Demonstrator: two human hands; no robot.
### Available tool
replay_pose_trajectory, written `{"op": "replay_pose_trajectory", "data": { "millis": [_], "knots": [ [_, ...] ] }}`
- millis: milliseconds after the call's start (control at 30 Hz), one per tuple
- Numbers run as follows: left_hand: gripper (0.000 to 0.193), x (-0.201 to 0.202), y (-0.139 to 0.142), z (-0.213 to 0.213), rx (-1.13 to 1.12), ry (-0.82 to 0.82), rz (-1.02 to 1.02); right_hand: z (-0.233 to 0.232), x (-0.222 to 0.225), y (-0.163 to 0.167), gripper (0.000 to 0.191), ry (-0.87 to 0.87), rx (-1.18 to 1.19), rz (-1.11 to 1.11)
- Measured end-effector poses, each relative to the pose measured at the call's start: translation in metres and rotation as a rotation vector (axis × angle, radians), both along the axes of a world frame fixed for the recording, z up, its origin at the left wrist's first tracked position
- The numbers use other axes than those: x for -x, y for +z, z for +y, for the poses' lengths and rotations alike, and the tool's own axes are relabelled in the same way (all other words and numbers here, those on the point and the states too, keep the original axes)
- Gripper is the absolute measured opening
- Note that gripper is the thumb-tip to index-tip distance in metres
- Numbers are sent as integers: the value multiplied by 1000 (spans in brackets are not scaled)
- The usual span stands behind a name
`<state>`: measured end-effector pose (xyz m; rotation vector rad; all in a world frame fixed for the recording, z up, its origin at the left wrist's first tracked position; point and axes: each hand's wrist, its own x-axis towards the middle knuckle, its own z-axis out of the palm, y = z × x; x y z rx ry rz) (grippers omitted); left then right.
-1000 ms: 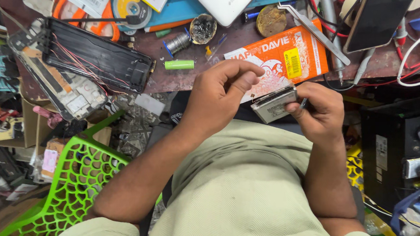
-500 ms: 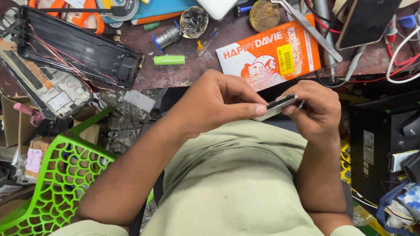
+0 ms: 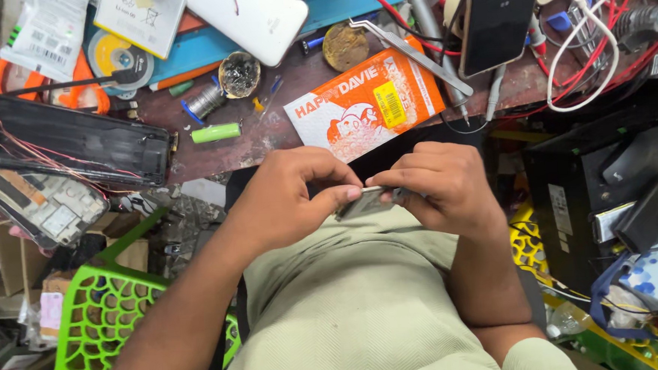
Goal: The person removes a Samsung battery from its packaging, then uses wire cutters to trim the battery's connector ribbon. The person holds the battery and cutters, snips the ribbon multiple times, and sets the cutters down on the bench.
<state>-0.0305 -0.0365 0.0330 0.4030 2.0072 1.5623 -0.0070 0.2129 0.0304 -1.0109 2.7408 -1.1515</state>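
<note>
Above the person's lap, just below the cluttered workbench [image 3: 267, 147] edge, left hand [image 3: 289, 202] and right hand [image 3: 445, 190] both pinch a small flat silvery part [image 3: 367, 202] edge-on between fingertips; a slackened grip could likely drop it among the floor clutter.

An orange and white printed box [image 3: 370, 104] lies on the dark reddish-brown workbench [image 3: 266, 139], near a light green cylindrical cell [image 3: 216, 132]. A bright green lattice-patterned plastic chair [image 3: 96, 325] stands lower left. The shirt [image 3: 358, 311] is pale olive with fine ribbing; a white cable [image 3: 589, 59] loops among red wires [image 3: 640, 41].
</note>
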Motion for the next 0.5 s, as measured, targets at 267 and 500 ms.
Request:
{"op": "replay_pose_trajectory", "data": {
  "millis": [267,500],
  "knots": [
    [10,-8,2,-4,26,-86,-155,-17,-9,42,14,-75,-216,379],
    [8,-20,12,-7,59,37,-9,-35,-34,57,25,-193,-396,551]
  ]
}}
